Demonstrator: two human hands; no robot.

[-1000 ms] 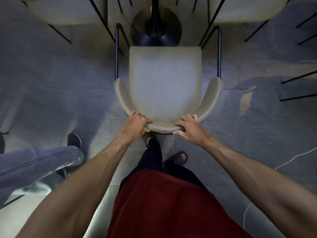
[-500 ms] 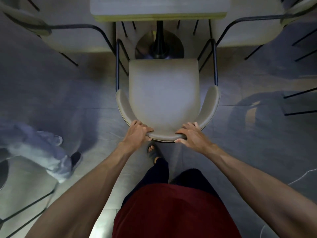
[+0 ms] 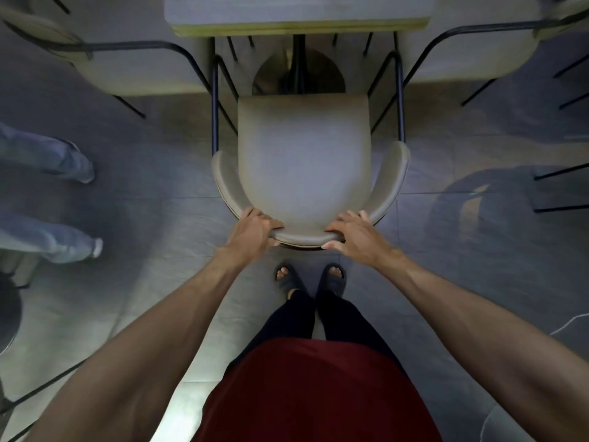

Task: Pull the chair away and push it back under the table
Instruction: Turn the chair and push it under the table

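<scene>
The left hand (image 3: 255, 228) and right hand (image 3: 353, 232) each curl closed over the curved backrest of the beige padded chair with thin black metal legs (image 3: 302, 167), thumbs under its rim. The chair stands on the grey tiled floor (image 3: 462, 250), its seat front just short of the pale-edged desk (image 3: 299, 25). Compared with half a second ago, chair and desk sit lower in view, and both feet are side by side.

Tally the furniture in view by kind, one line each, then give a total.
Beige padded armchairs with black metal frames: 3, namely the middle one held at its backrest by the left hand and right hand, one at left, one at right.
Grey-topped tables with a black pedestal: 1.
Total: 4.
</scene>
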